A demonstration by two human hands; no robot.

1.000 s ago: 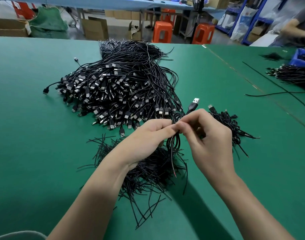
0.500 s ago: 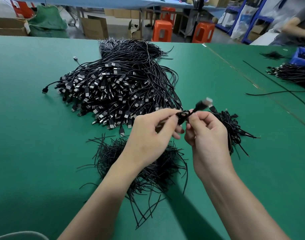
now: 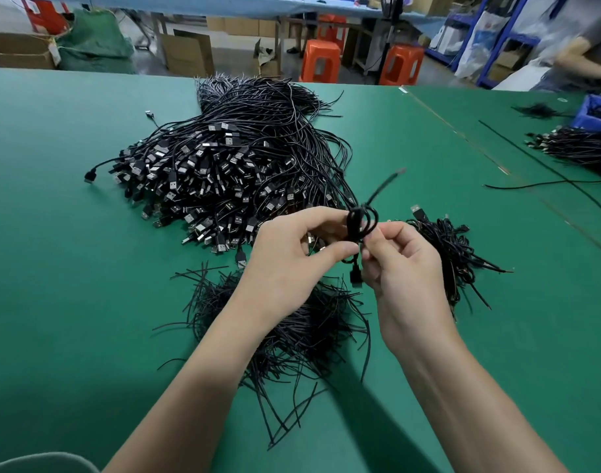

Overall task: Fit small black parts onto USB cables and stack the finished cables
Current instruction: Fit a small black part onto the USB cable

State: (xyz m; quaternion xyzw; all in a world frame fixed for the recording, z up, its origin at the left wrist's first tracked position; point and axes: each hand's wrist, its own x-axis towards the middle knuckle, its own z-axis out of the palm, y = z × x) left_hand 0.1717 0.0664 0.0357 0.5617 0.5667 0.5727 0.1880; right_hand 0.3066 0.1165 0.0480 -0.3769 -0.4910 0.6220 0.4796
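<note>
Fingertips (image 3: 341, 248) of L hand (image 3: 288, 264) curled, thumb + index closed on coiled cable (image 3: 359, 222), held in air betw. both hands, above green table (image 3: 70, 268). R hand (image 3: 406, 268): fingers curled, thumb + index pinching same coil at its lower right edge, other fingers folded toward palm. Coil small, black, several loops. One free end sticking up + right from coil, blurred, tip not readable. Plug (image 3: 356, 278) hanging below coil, betw. the two palms, partly hidden. Whether anything is wrapped round coil: cannot tell.

Behind hands, left-centre: big heap of cables (image 3: 217, 179), plugs mostly toward near side. Under forearms: loose heap of thin black strips (image 3: 292, 329). Just right of R hand: small stack of coiled bundles (image 3: 452, 247), one silver plug poking out at far side. Far right: another cable pile (image 3: 578, 148) beside blue bin (image 3: 599, 112). Beyond table: orange stools (image 3: 321, 61), cardboard boxes (image 3: 188, 52), a person's arm (image 3: 578, 51), blurred.
</note>
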